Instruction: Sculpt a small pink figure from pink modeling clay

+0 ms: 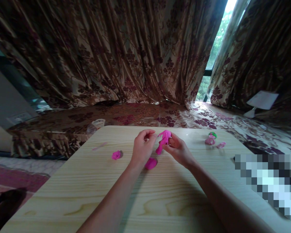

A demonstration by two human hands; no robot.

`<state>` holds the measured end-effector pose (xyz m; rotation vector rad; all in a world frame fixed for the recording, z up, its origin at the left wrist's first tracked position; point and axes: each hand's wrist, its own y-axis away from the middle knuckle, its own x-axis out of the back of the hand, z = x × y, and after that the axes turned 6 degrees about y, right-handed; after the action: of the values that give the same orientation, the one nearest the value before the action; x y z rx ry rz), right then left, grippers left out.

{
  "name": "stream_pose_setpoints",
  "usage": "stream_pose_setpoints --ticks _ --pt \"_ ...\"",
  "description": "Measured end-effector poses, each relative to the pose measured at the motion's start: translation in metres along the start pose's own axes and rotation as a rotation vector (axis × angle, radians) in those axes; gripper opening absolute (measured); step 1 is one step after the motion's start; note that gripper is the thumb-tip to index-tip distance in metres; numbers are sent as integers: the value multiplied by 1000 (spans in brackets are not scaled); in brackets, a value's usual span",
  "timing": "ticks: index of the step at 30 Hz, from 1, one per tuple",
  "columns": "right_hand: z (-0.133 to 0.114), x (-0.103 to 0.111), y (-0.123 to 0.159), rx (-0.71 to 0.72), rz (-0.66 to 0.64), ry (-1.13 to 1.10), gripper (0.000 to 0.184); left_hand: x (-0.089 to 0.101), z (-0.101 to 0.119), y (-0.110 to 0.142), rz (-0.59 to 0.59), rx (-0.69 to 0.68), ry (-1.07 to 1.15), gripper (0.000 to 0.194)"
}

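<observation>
In the head view, my right hand [178,149] holds a bright pink lump of what looks like modelling clay [165,139] above the middle of the table. The lump is uneven, with a wider top and a narrower end hanging down. Just left of it is my left hand [143,142], thumb and fingers pressed together near the lump's edge; what they pinch, if anything, is too small to tell. Below the hands a rounded, flat pink clay piece [151,163] lies on the tabletop, partly behind my left wrist. A smaller crumpled pink piece [116,155] sits farther left.
The pale wooden table [87,191] carries a pink container with green on it [210,139] and a small pink piece [221,145] at right. A faint pinkish strip [99,146] lies at left. Beyond stand a patterned ledge, curtains [135,58] and a white lamp [263,99].
</observation>
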<state>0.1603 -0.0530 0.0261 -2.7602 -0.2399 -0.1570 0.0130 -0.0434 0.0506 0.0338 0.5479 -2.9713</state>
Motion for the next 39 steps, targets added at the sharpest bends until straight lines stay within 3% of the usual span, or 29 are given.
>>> stream_pose_setpoints --ticks 2,5,12,20,26,31,39 --pt "5 0 -1 24 84 88 40 -1 2 3 8 -133 -117 14" --pt "12 0 -2 58 199 241 48 -6 0 8 -81 -220 -229 14" --pt "20 -2 -1 66 272 455 56 -12 -12 10 -107 -300 -360 9" --pt "27 -1 -1 56 321 529 62 -8 -11 7 -79 -313 -365 13" --pt "31 -2 -2 48 333 515 60 -5 -16 4 -90 -202 -317 16" --pt "28 -2 -3 65 316 481 63 -5 -26 4 -289 40 -223 24" --pt "20 -3 1 43 176 525 73 -7 -31 3 -313 70 -95 32"
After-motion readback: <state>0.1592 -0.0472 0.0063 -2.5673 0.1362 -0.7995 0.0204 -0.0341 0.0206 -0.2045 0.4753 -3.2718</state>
